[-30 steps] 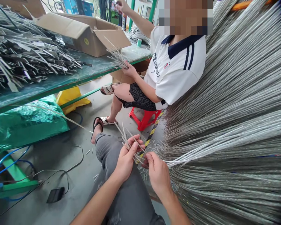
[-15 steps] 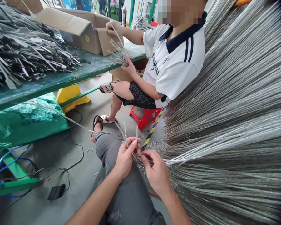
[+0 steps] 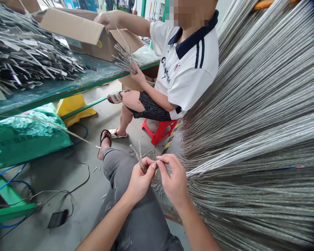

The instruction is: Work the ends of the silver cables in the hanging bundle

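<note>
My left hand is closed round a few thin grey strands, whose pale ends stick up past the fingers. Thumb and forefinger of my right hand are pinched together, touching the left fingertips above my thigh. What lies between the two pinches is too small to make out. Long silvery cables run in a thick bundle from beside my right hand to the right edge.
A person on a red stool holds a fan of strands, one arm over a cardboard box. Metal strips pile on the green-edged bench. Short cut bits litter the floor.
My right hand has risen to meet the left fingertips, and the upright strand there no longer shows. The other person's far hand has moved left over the box. The view has shifted slightly.
</note>
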Demonstrator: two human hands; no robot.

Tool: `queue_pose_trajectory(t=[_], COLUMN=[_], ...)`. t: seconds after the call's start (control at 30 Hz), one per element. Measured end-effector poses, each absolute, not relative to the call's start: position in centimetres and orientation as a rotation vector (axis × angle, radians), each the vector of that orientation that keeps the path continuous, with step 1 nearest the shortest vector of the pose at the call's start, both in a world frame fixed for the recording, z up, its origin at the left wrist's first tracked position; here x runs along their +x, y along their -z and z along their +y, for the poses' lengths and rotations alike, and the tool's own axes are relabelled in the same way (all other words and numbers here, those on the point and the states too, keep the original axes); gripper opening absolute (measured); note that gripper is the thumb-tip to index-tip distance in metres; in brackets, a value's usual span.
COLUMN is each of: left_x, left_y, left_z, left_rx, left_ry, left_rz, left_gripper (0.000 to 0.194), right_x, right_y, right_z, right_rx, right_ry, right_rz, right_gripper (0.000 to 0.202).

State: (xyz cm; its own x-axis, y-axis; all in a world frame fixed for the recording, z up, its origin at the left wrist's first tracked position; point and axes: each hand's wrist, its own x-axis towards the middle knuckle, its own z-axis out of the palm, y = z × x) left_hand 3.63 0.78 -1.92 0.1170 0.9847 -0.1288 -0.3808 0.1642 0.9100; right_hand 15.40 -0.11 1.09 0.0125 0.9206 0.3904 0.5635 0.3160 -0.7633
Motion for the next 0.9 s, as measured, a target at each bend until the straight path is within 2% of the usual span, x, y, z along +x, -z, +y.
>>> queue_pose_trajectory(t=[0.13, 0.23, 0.4, 0.77, 0.9], left_x=[3.6, 3.6, 3.7, 3.2, 2.8], left_y=[1.8, 1.8, 2.1, 2.7, 2.9], left_z=[0.7, 0.8, 1.1, 1.1, 0.9], left_rx=[0.849, 0.863, 0.877, 0.86, 0.877], left_ry=[-1.202, -1.197, -1.197, -1.221, -1.226], left_rz=[0.95, 0.941, 0.895, 0.813, 0.799], left_gripper=[0.03, 0.027, 0.026, 0.022, 0.021], right_x=[15.0, 14.9, 15.1, 15.3, 15.6], right_y=[-0.1, 0.1, -0.2, -1.0, -0.9], right_z=[-1.3, -1.4, -0.5, 1.3, 1.6], right_rx=[-1.333, -1.353, -1.385, -1.224, -1.209], right_ry=[-0.232, -0.272, -0.597, -1.475, -1.646], right_rz=[-1.761, -1.676, -1.383, -0.815, -0.823], right_gripper=[0.017, 0.014, 0.009, 0.028, 0.032])
